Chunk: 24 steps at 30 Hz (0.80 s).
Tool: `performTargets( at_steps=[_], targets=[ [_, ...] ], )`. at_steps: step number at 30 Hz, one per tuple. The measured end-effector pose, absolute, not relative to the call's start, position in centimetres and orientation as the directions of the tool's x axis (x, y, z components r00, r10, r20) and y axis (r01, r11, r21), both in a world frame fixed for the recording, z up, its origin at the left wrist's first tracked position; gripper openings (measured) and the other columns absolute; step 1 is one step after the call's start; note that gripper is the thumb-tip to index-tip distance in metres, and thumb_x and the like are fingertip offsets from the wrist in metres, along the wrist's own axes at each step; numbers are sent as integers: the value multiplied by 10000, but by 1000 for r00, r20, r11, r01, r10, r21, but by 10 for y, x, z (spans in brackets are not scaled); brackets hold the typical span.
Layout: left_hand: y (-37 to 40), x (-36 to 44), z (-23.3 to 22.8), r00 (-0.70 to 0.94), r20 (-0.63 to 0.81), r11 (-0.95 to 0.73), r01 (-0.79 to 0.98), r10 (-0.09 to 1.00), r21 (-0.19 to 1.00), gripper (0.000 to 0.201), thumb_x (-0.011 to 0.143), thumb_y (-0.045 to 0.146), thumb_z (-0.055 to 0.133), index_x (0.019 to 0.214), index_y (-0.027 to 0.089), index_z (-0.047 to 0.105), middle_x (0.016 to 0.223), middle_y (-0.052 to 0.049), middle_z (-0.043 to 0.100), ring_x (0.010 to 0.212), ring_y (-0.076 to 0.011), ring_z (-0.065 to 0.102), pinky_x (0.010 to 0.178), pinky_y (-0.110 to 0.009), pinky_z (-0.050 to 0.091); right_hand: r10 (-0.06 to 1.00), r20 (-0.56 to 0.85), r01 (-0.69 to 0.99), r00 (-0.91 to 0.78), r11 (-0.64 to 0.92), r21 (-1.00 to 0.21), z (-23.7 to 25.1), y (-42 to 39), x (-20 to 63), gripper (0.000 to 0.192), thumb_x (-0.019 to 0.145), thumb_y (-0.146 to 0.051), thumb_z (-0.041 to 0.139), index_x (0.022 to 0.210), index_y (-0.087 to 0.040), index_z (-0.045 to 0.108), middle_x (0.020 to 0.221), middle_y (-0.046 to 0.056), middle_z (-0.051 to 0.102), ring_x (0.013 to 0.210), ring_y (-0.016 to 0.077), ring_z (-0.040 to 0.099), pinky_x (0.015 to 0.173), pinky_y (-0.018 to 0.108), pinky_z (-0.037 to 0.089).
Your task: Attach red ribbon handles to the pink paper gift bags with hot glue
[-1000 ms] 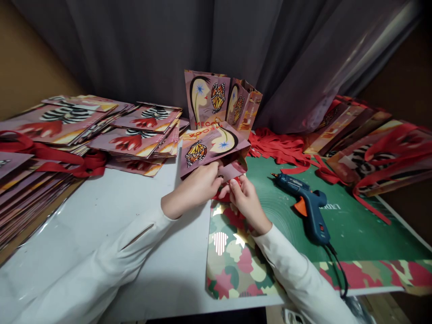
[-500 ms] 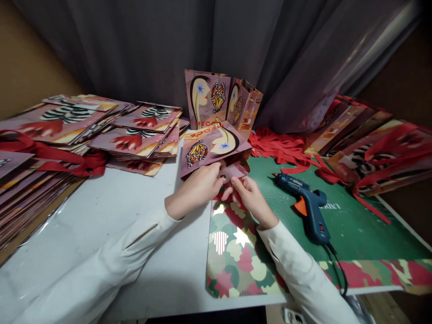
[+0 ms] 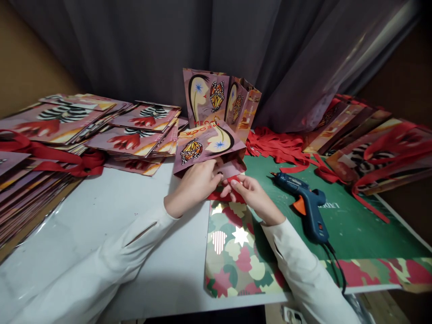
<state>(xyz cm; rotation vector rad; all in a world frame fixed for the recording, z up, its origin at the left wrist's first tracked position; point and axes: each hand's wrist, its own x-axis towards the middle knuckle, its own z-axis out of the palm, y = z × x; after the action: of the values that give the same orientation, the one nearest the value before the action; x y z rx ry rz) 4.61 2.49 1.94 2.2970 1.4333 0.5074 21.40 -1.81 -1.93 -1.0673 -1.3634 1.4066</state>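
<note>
A purple paper gift bag, printed with a face and a butterfly, lies on its side with its mouth towards me. My left hand is closed on the near edge of that mouth, its fingertips partly hidden inside. Just to the right, my right hand pinches a red ribbon close to the bag's opening. More of the ribbon shows under the fingers, below the bag. Both hands are almost touching above a patterned green-and-red sheet.
A blue glue gun lies on the green board at right, its cord running to the front edge. Red ribbons heap behind it. Upright bags stand at the back; flat bag stacks lie left.
My right hand has shifted slightly right and turned, showing more of the red ribbon at the fingertips. The bag and my left hand have moved a little to the left.
</note>
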Motion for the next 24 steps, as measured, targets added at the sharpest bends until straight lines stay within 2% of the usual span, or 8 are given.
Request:
performTargets(
  at_steps=[5,8,12,15,18,20,22,24],
  targets=[
    [22,48,19,446,101,-430,741,889,515,287,876,222,502,1133,123,581,1121,-135,670,1056,-292,620,879,-397,457,979,3,-24,-203,-2,-1000,-26,-16,212,395,810,-571,593,768,-179,611,680,36,721,455,87,473,517,246,426],
    [23,49,17,463,96,-444,741,881,504,255,885,227,492,1101,129,585,1070,-127,683,1007,-283,636,829,-377,464,972,-15,7,-233,-13,-1000,-26,-15,212,453,811,-599,581,683,-168,632,651,43,703,454,81,476,518,239,428],
    [20,50,19,521,91,-497,727,849,474,256,933,270,453,1128,152,570,986,-94,699,889,-250,660,721,-330,456,990,-45,-60,-132,-53,-997,-26,-14,211,437,769,-614,629,756,-179,666,689,34,696,510,98,531,535,237,441],
    [9,49,27,537,94,-543,809,838,226,319,959,361,428,1108,127,585,940,-134,699,831,-289,667,649,-340,437,997,-60,-41,-46,-62,-997,-28,-13,213,461,805,-592,586,645,-167,664,554,19,622,449,87,473,485,227,381],
    [-6,46,36,466,107,-460,885,878,-76,328,950,319,433,1020,59,621,882,-200,685,810,-343,664,638,-375,430,996,-88,-11,-3,-88,-996,-31,-12,217,491,839,-545,543,562,-157,659,455,6,535,412,81,425,452,222,329],
    [-12,44,39,460,61,-447,881,886,-157,294,938,232,423,952,49,652,845,-205,685,816,-349,665,661,-388,438,996,-94,26,2,-94,-995,-35,-11,217,495,857,-527,513,563,-157,660,452,8,526,410,88,430,452,225,338],
    [-13,42,38,496,-7,-489,854,868,-177,298,923,164,399,906,55,676,838,-201,691,837,-346,667,687,-397,445,996,-53,121,66,-60,-991,-40,-10,216,463,860,-515,500,631,-150,669,516,32,573,450,116,485,479,240,390],
    [-11,39,35,519,-30,-515,838,854,-177,310,912,128,382,922,53,683,867,-200,700,862,-342,666,711,-405,449,979,37,216,198,-7,-976,-44,-11,214,367,839,-473,544,883,-134,678,770,94,673,646,175,598,611,288,483]
  ],
)
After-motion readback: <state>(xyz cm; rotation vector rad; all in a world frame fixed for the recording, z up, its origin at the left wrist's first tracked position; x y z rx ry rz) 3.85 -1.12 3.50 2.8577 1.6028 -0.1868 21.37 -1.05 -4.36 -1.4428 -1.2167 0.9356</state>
